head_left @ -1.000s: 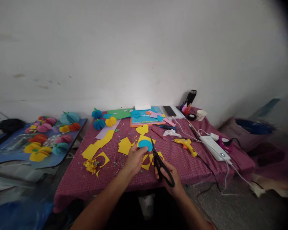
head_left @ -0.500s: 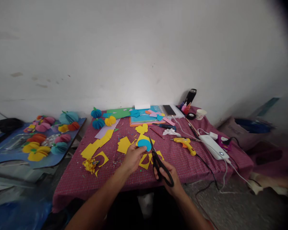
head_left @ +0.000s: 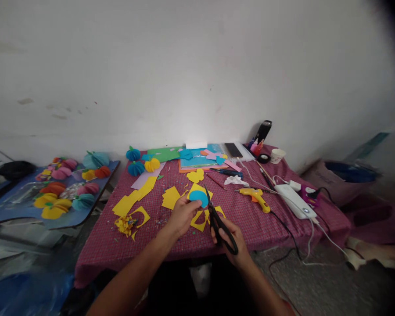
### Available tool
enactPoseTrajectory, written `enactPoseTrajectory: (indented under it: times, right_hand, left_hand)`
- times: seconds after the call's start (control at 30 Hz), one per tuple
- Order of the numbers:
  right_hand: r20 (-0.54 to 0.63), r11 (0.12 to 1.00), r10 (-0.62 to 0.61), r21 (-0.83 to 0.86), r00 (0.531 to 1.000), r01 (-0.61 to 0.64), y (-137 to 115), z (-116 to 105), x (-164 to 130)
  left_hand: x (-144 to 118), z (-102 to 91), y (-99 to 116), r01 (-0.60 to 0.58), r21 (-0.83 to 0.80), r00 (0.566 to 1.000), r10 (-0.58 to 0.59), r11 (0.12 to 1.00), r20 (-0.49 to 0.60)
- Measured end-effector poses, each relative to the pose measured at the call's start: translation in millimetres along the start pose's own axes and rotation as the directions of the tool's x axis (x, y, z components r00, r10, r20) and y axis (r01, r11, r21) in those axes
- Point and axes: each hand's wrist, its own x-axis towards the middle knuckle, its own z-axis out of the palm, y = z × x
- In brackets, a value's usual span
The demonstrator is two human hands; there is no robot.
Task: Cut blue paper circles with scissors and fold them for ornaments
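Between the thumb and fingers of my left hand (head_left: 183, 216) is a blue paper circle (head_left: 198, 198) laid over a yellow paper square (head_left: 206, 189), whose corners stick out around it. My right hand (head_left: 232, 239) grips black-handled scissors (head_left: 219, 227) by the loops. Their blades point up and away from me, at the right edge of the paper. Below the held paper lie yellow offcuts (head_left: 199, 222) with round holes. A small stack of yellow paper pieces (head_left: 170, 197) rests left of centre, and yellow rounded cut-outs (head_left: 195, 176) lie just beyond my hands.
To the right are a yellow glue gun (head_left: 256, 198), a white power strip (head_left: 294, 202) with cables, a paper cup (head_left: 277, 156) and a phone (head_left: 233, 150). Blue paper pumpkins (head_left: 136, 168) stand at back left. More paper pumpkins (head_left: 56, 209) cover a blue side table (head_left: 6, 215).
The view has shifted very slightly. Both hands, the paper and the scissors keep almost the same position.
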Motion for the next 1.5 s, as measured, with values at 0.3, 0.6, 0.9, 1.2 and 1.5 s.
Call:
enactPoseTrajectory:
  times: [0.3, 0.6, 0.9, 1.2, 1.5]
  right_hand:
    - [-0.009, 1.0, 0.006, 0.007, 1.0, -0.006, 2.6, -0.9, -1.8]
    - [-0.01, 0.999, -0.035, -0.03, 0.999, 0.035, -1.0, 4.5, -2.1]
    - [-0.03, 0.999, -0.034, -0.015, 0.999, 0.033, 0.1, 3.2, 0.0]
    - [-0.02, 0.999, -0.016, -0.038, 1.0, 0.015, 0.7, -0.1, -0.8]
    - [-0.006, 0.997, -0.013, -0.07, 1.0, 0.012, -1.7, -3.3, -1.6]
  left_hand:
    - [0.8, -1.9, 0.2, -0.004, -0.002, 1.0, 0.004, 1.0, 0.027]
    - [-0.6, 1.6, 2.6, 0.007, -0.003, 1.0, -0.006, 1.0, 0.018]
    - [-2.0, 3.5, 2.7, 0.026, 0.027, 1.0, -0.026, 0.999, -0.003]
    - [0.5, -2.1, -0.2, 0.001, 0.08, 1.0, -0.003, 0.997, 0.014]
    - [4.1, -11.3, -4.5, -0.005, 0.118, 1.0, 0.002, 0.993, 0.028]
